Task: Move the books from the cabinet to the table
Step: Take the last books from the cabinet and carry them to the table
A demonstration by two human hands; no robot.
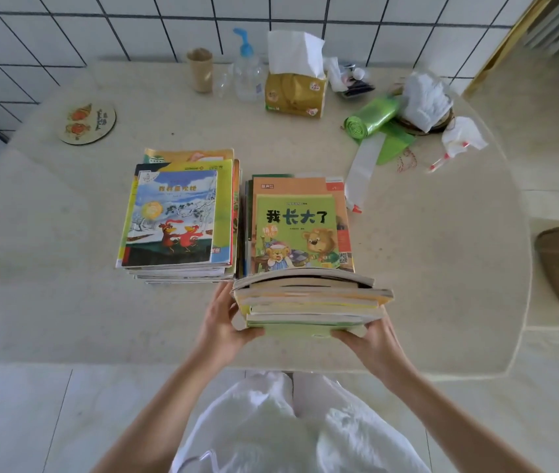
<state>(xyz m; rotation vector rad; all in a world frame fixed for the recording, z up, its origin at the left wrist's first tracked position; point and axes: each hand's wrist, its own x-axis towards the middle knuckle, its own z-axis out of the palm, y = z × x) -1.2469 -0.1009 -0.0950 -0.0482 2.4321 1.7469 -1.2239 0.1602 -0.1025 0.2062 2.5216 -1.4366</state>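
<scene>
Hands, left hand (224, 324) and right hand (370, 339), gripping a book bundle (308, 302) above the table (441, 254); two book stacks (177, 216) beyond.

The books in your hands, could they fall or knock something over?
Maybe. The held bundle of books is uneven, with edges sticking out, gripped only at its near corners by the left hand and right hand, so thin ones might slide out. Set down carelessly, it could nudge the right stack, whose covers already sit unaligned.
</scene>
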